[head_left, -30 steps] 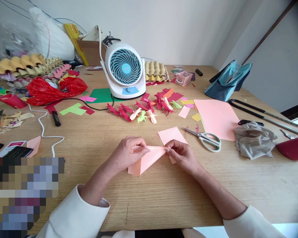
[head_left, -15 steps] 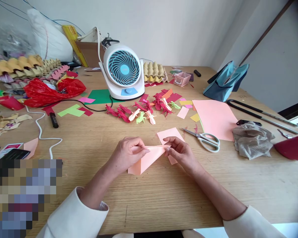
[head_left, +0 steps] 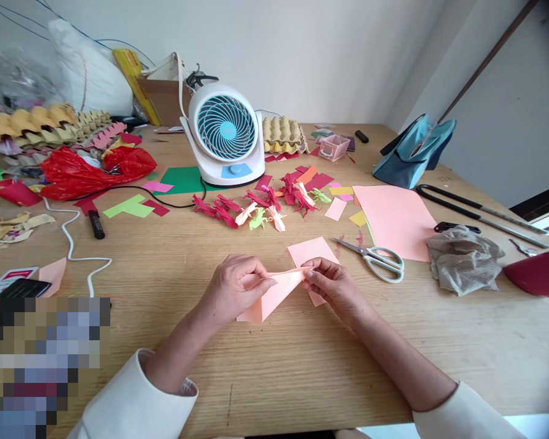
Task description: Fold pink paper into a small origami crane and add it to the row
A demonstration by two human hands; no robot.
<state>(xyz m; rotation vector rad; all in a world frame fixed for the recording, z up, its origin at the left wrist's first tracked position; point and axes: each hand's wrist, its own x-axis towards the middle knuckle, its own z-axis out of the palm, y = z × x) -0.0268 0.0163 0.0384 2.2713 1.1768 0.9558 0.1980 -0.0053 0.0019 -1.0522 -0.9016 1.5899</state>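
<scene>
Since a second ago, the right-hand tip of your folded, pale pink paper sheet (head_left: 279, 296) has risen slightly, so its upper edge now slopes upward toward 2 o'clock; it ran almost level before. Your right hand (head_left: 332, 281) pinches that tip between thumb and fingers; the index finger, lifted half a second ago, now rests lower. Your left hand (head_left: 235, 286) holds the sheet's upper left part, with the thumb on the near face. The sheet is right in front of you, over the pale brown wooden desk (head_left: 274, 378).

Counting clockwise from your work: at 12 o'clock lie three pale pink folded-paper figures (head_left: 275, 217), two light green folded-paper figures (head_left: 258, 218) and several red ones, too overlapped to count. At 1 o'clock is one small flat pale pink sheet (head_left: 312, 249), partly hidden by your right hand. At 2 o'clock are one pair of white-handled scissors (head_left: 369, 251) and one large pink sheet (head_left: 393, 219). Toward 11 o'clock stands one white-and-blue fan (head_left: 227, 129). These have stayed put; your view has swung slightly.
</scene>
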